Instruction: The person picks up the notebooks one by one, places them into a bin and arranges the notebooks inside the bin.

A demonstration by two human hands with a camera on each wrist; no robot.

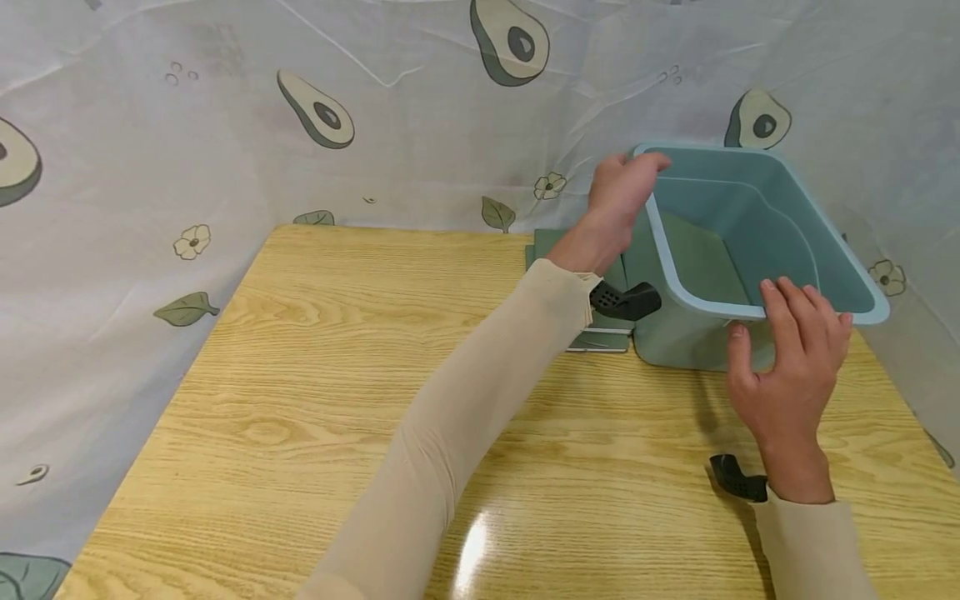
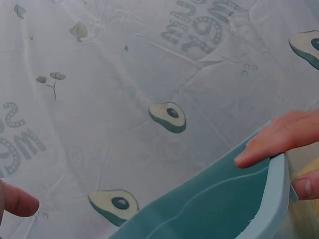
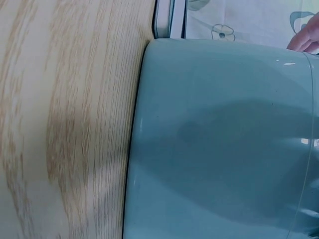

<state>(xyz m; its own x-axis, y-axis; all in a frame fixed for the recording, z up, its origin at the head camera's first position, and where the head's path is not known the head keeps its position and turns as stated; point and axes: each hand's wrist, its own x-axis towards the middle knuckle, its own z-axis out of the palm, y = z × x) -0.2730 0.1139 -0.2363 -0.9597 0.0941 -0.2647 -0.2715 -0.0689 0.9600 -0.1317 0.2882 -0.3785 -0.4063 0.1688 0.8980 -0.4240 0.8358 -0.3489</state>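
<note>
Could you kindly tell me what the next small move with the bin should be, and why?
I would probably ease the right hand off the bin: its fingers lie over the front rim with the thumb outside, yet the base appears to rest on the table, beside the green stack, so it seems to need no support.

Beige sleeves [image 1: 461,421] meet black wrist mounts [image 1: 626,302].
</note>
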